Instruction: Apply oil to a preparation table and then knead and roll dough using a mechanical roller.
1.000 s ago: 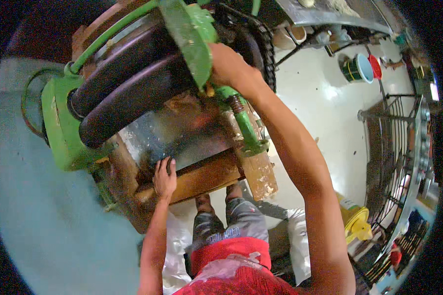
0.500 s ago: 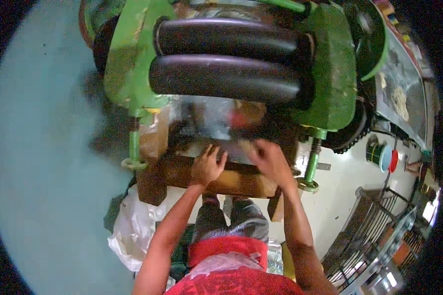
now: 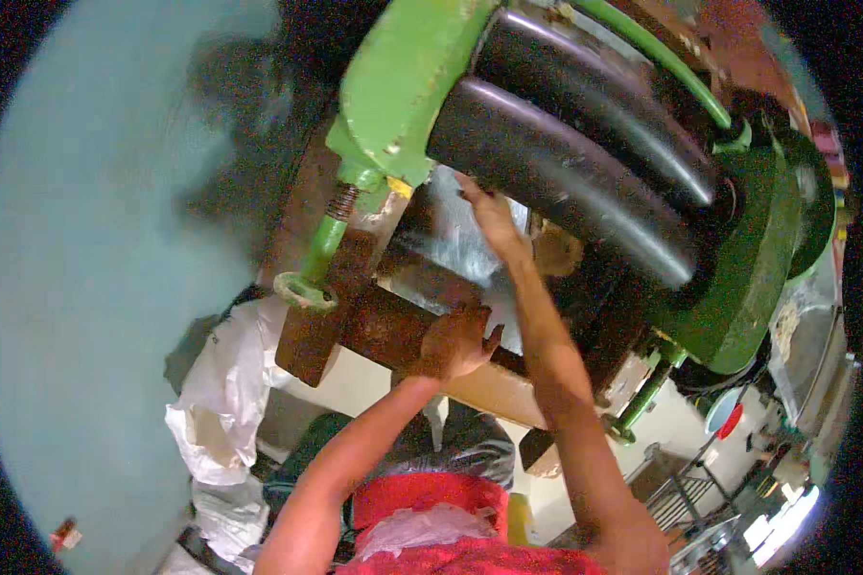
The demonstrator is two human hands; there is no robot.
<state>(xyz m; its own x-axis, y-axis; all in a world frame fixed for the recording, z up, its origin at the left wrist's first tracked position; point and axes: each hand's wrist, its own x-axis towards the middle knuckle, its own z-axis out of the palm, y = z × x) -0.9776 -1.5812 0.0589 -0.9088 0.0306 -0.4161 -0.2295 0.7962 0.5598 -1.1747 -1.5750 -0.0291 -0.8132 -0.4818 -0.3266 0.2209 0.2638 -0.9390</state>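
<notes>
A roller machine with a green frame (image 3: pixel 393 86) stands before me, its two dark rollers (image 3: pixel 566 172) slanting down to the right. Beneath the rollers, a shiny metal sheet or tray (image 3: pixel 451 225) lies inside a wooden stand. My right hand (image 3: pixel 490 218) reaches over this metal close under the lower roller, fingers stretched out, with nothing visible in them. At the front wooden beam (image 3: pixel 384 331), my left hand (image 3: pixel 455 343) rests with its thumb apart; its other fingertips are in shadow. Right of my right forearm, a round brownish piece (image 3: pixel 556 251) shows under the roller.
Threaded adjusting screws with green handwheels (image 3: pixel 307 290) stick out at the stand's front corners. White sacks (image 3: pixel 221 393) lie at the lower left. On the right are a light blue basin (image 3: pixel 722 411) and a black metal rack (image 3: pixel 686 494).
My view has turned, so the machine now appears tilted and further right. My right hand has moved from the front beam to deep under the rollers. My left hand stays at the beam.
</notes>
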